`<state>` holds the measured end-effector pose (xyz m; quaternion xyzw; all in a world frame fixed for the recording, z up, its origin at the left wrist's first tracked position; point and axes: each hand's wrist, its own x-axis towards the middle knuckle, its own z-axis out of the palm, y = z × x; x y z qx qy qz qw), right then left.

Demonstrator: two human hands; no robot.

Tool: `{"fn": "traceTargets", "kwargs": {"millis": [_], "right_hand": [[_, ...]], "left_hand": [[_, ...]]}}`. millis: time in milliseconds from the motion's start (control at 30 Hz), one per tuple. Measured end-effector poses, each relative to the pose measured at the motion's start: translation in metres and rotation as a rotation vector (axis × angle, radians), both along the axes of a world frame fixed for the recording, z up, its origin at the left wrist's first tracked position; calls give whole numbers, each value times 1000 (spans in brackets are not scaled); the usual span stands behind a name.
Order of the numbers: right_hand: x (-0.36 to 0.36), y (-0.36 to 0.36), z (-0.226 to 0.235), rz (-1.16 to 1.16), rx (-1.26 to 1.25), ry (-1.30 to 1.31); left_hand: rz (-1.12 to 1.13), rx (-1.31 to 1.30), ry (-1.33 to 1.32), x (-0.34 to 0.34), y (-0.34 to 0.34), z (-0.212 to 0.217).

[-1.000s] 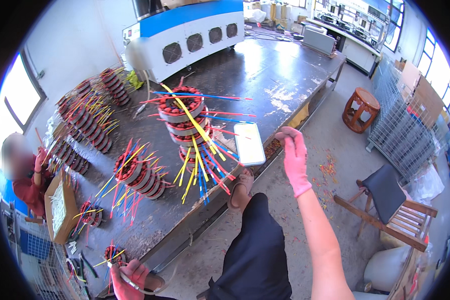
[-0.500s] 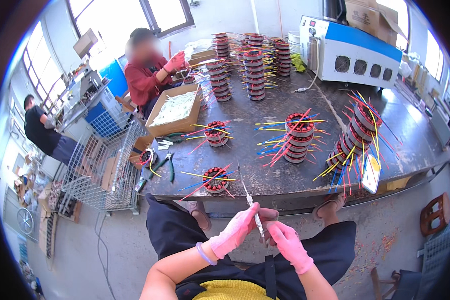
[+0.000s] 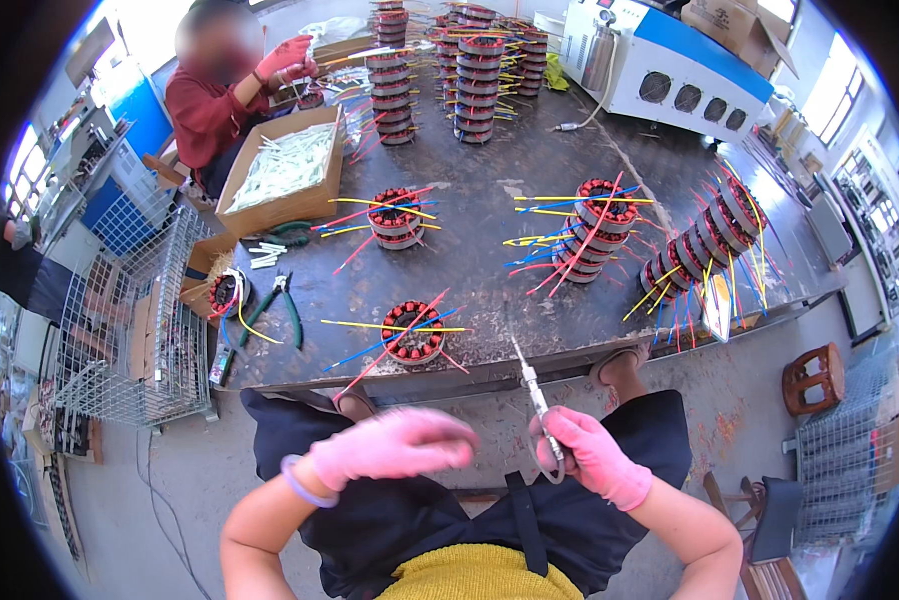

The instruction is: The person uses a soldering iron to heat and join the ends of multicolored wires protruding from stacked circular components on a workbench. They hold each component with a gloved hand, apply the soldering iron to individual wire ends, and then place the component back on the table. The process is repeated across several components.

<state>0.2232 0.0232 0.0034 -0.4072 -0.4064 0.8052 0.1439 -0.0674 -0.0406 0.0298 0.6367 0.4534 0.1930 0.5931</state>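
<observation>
In my right hand (image 3: 595,455) is a slim silver pen-shaped tool (image 3: 532,385) with a thin pointed tip and a grey loop at its tail; the tip points up toward the table edge. My gloved left hand (image 3: 395,445), blurred by motion, is apart from it over my lap, fingers stretched out and nothing visible in them. Just beyond the left hand, a motor stator (image 3: 395,345) with red windings and red, blue and yellow leads lies near the table's front edge. Behind it stands a short stack of stators (image 3: 397,238). A taller stack (image 3: 585,250) rises to the right.
A leaning stator stack (image 3: 705,240) is at the right of the dark table (image 3: 470,225). Green-handled pliers (image 3: 292,315) and a small stator (image 3: 232,293) lie at the left. Beyond are a carton of white sleeves (image 3: 335,170), tall stacks (image 3: 478,95), a co-worker (image 3: 210,110) and a blue-white machine (image 3: 660,65).
My left hand has let go of the tool and moved left. The right hand now holds the tool alone, slightly further right. The view has shifted, so the table's things sit further left and higher.
</observation>
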Motion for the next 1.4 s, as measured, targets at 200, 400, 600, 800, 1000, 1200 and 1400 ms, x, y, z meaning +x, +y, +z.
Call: {"fn": "traceTargets", "kwargs": {"millis": [200,400,600,800,1000,1200,1400], "right_hand": [[-16,-25,-3,-48,-67,106],[-3,-43,-12,-8,-52,-11],[4,-29,4,-25,72,-54],[-13,-56,-21,-106,-19,-58],[-8,-66,-23,-83,19,-87],[-13,-75,-32,-129,4,-111],[-12,-66,-22,-143,-55,-164]], "left_hand": [[483,791,680,-48,36,-5],[384,714,776,-57,61,-45],[344,602,813,-59,64,-46],[359,698,776,-57,73,-58],[363,701,750,-58,69,-56],[342,687,748,-56,74,-54],[342,647,810,-60,74,-51]]}}
